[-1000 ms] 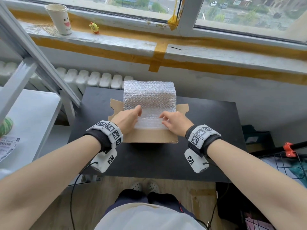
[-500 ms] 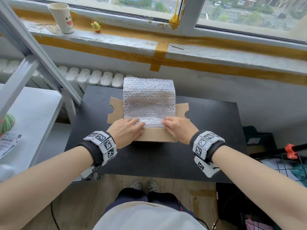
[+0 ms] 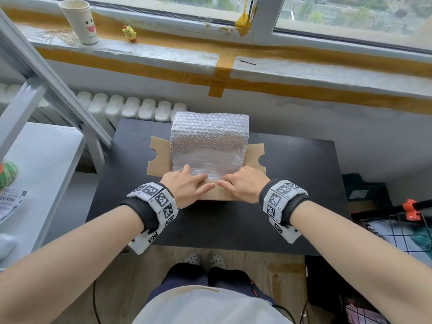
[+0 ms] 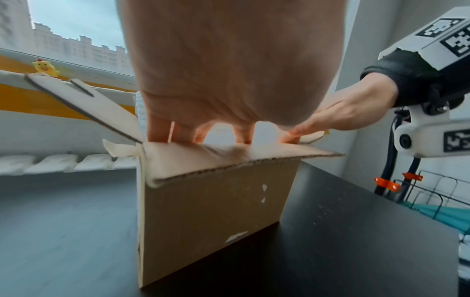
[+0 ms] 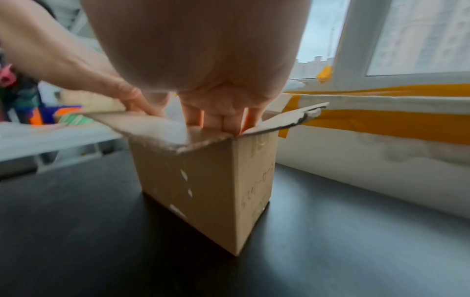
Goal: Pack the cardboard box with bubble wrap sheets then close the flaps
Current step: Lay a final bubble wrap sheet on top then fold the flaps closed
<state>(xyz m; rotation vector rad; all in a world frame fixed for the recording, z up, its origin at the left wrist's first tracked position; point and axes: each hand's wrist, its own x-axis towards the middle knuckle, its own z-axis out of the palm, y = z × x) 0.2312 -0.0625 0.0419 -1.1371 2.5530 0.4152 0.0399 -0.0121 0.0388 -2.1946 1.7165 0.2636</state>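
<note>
Hands, left (image 3: pixel 184 185) and right (image 3: pixel 243 183), lie flat with fingers straight, gripping nothing, pressing the wrap (image 3: pixel 208 146) down into the box (image 4: pixel 216 203) on the table (image 3: pixel 292 183), probably so the flaps can shut.

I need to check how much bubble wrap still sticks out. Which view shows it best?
The head view: the bubble wrap rises whole above the box. The left wrist view shows only a white sliver; in the right wrist view it cannot be made out.
</note>
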